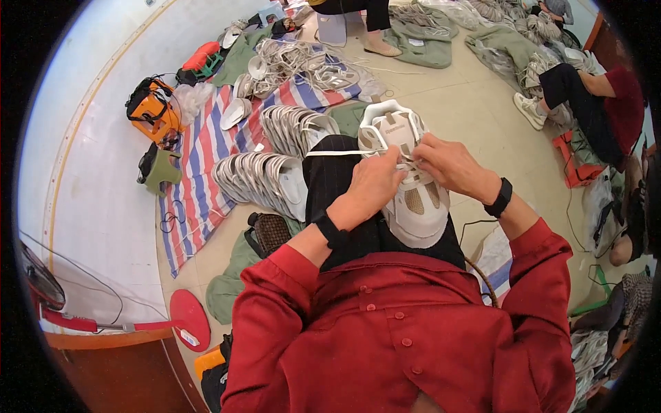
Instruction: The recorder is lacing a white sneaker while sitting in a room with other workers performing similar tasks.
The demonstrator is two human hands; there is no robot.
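A white and beige shoe upper (414, 219) lies across my lap, toe toward me and collar away, with mesh patches near the toe. My left hand (372, 184) is closed at its left eyelet edge, fingers pinched by the lacing. From the other side my right hand (451, 166) pinches at the eyelets, thumb and fingertips together over the tongue. A white shoelace (335, 153) stretches out leftward from the upper over my dark trouser leg. The lace between my fingertips is mostly hidden.
Nested rows of shoe uppers (258, 180) stand left of my knees, by a striped sheet (213, 148) bearing loose uppers and laces. Further left are an orange stool (155, 113), a green stool (164, 168) and a red fan base (189, 318). A seated person (585, 89) is at right.
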